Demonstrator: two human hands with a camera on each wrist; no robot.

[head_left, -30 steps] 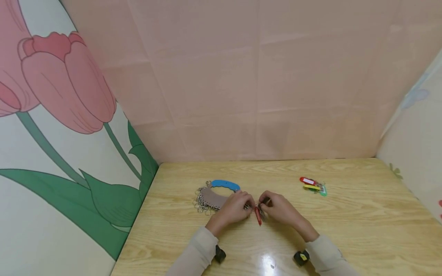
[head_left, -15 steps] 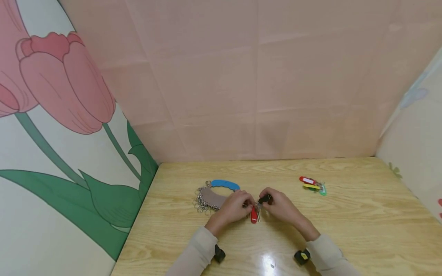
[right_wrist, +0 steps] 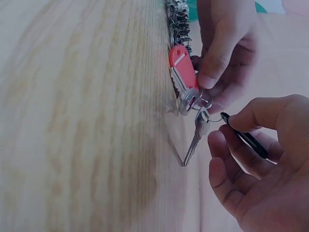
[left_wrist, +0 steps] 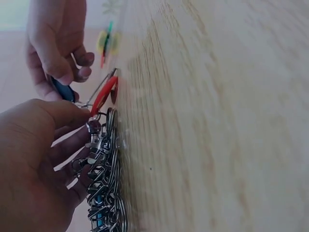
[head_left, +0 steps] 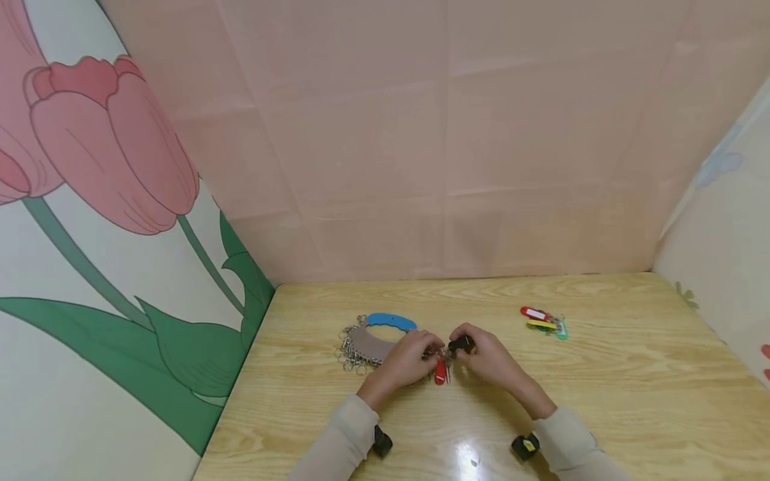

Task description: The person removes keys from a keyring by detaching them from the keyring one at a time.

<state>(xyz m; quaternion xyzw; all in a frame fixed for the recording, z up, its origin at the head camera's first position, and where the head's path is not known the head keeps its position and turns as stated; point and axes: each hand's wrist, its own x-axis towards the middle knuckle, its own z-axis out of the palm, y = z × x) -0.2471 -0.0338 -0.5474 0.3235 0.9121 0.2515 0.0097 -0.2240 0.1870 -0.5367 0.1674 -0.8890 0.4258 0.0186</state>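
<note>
My left hand [head_left: 411, 361] pinches the ring beside a red tag [head_left: 440, 371], at the right end of a curved grey plate [head_left: 369, 345] with a blue handle [head_left: 391, 321] and many metal clasps. In the right wrist view, my right hand [right_wrist: 270, 159] pinches a black fob [right_wrist: 245, 136] between thumb and fingers. From the fob's thin ring, silver keys [right_wrist: 197, 133] hang near the red tag [right_wrist: 184, 67]. Metal clasps [left_wrist: 104, 179] run alongside the left palm in the left wrist view. Whether the two rings are linked, I cannot tell.
Red, yellow and green key tags [head_left: 544, 324] lie together at the back right of the wooden table [head_left: 631, 374]. A pink-covered wall stands behind it, and a tulip-printed panel [head_left: 120, 147] borders the left side.
The right hand has turned, and the black fob it pinches came into view. The red tag swung from edge-on to flat and shifted slightly left, with keys now showing beside it.
</note>
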